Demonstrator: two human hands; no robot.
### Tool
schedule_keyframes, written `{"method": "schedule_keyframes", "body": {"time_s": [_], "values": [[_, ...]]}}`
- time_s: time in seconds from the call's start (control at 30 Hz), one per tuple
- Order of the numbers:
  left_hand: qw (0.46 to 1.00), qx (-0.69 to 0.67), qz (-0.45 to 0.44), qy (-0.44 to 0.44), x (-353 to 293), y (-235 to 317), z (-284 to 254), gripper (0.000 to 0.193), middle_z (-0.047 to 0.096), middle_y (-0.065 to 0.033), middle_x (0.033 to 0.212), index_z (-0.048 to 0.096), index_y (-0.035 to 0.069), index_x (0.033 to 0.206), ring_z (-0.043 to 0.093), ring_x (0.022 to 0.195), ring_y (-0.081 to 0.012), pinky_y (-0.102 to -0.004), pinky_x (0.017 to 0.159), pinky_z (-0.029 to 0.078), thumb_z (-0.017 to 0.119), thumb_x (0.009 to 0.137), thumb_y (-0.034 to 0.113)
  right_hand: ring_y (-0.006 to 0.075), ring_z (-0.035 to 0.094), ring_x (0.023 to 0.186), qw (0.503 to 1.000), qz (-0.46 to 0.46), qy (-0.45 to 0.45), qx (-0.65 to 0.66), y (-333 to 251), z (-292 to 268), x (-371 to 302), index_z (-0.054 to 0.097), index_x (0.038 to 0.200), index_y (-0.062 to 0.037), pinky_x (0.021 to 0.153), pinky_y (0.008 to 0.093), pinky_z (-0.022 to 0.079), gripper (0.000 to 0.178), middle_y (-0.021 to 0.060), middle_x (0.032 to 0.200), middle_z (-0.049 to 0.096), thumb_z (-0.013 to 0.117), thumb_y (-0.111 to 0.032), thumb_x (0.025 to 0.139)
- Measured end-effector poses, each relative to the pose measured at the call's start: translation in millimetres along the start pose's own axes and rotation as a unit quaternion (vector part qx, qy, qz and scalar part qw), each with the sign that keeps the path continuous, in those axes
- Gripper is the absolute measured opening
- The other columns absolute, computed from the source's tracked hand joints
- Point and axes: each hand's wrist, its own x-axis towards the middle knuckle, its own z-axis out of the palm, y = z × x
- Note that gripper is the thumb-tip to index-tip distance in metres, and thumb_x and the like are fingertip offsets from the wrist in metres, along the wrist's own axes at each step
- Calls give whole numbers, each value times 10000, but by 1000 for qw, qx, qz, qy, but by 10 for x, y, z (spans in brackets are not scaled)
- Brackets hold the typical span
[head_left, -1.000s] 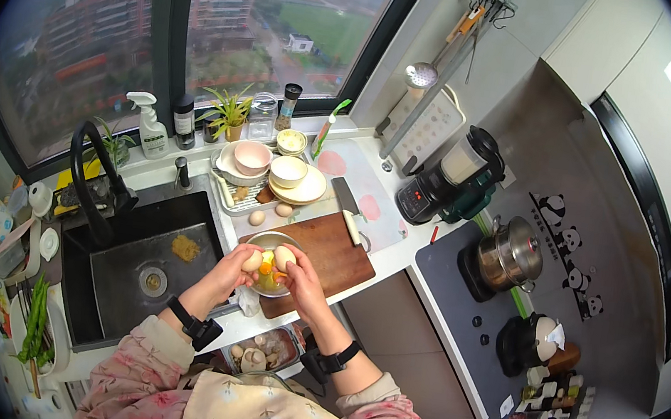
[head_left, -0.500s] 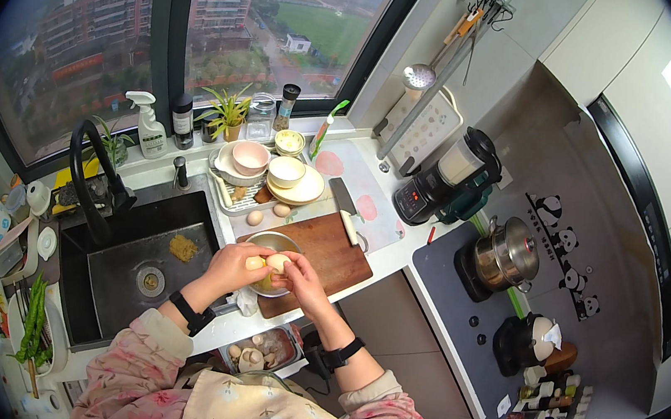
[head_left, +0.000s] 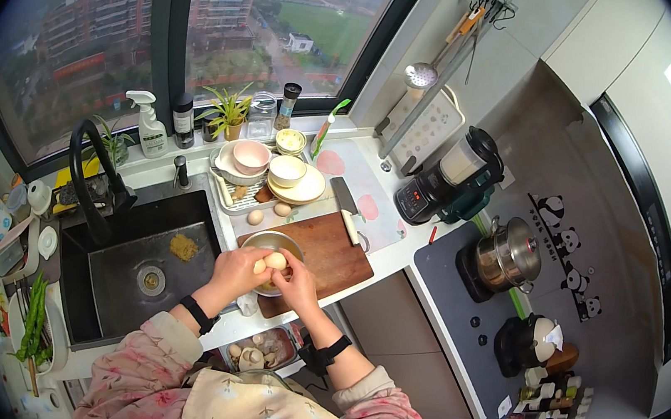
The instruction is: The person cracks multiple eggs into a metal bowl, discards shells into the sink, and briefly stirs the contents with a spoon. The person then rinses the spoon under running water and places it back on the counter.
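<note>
Over a metal bowl [head_left: 288, 243] on the wooden cutting board [head_left: 338, 253], my two hands meet around a cracked egg. My left hand [head_left: 237, 271] is closed on one pale eggshell half [head_left: 260, 267]. Closed on the other eggshell half [head_left: 275, 261] is my right hand [head_left: 298, 284], its fingertips almost against the left ones. The bowl's contents are mostly hidden by my hands. Just beyond the bowl, two whole eggs, a nearer one [head_left: 255, 217] and another [head_left: 282, 210], lie on the counter. A cleaver [head_left: 345, 198] rests with its pale handle on the board.
A black sink [head_left: 112, 287] with a tall faucet [head_left: 92, 180] is at left. Bowls and plates [head_left: 304, 189] stack behind the eggs. Below the counter edge sits a container of eggshells [head_left: 281, 345]. A blender [head_left: 452, 178] and a steel pot [head_left: 506, 255] stand at right.
The eggshell halves have come closer together and tilted, and the yellow egg seen between them before no longer shows. Both hands have shifted only slightly over the bowl.
</note>
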Motion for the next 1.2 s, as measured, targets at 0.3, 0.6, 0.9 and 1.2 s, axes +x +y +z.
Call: {"method": "schedule_keyframes", "body": {"time_s": [0.3, 0.6, 0.9, 1.2], "values": [[1000, -15, -23, 2, 6, -56, 80, 346, 744, -71, 936, 780, 186, 1104, 720, 849, -307, -419, 728, 582, 773, 799, 350, 237, 714, 817, 999, 24, -11, 30, 80, 46, 65, 620, 1321, 17, 749, 343, 571, 502, 196, 1004, 719, 736, -128, 854], [999, -20, -38, -18, 38, -74, 27, 337, 755, -87, 963, 783, 209, 1129, 726, 876, -296, -385, 754, 586, 752, 800, 278, 220, 731, 868, 1000, -19, -6, -19, 153, 32, 115, 624, 1308, -14, 766, 339, 579, 460, 172, 1030, 722, 689, -104, 863], [981, 99, 165, -17, 116, -228, -161, 233, 728, -63, 878, 777, 128, 1032, 716, 763, -260, -380, 655, 576, 727, 807, 163, 308, 642, 1144, 948, -241, -21, -205, -50, -354, 234, 553, 1389, -75, 859, 409, 577, 540, 150, 1358, 604, 654, -25, 861], [959, 192, 208, -25, 87, -266, -76, 258, 667, -39, 852, 724, 112, 1061, 686, 710, -239, -377, 626, 550, 734, 805, 143, 298, 652, 1071, 907, -279, -17, -314, -181, -469, 118, 537, 1399, -117, 803, 408, 587, 524, 89, 1376, 592, 594, -48, 882]]}}
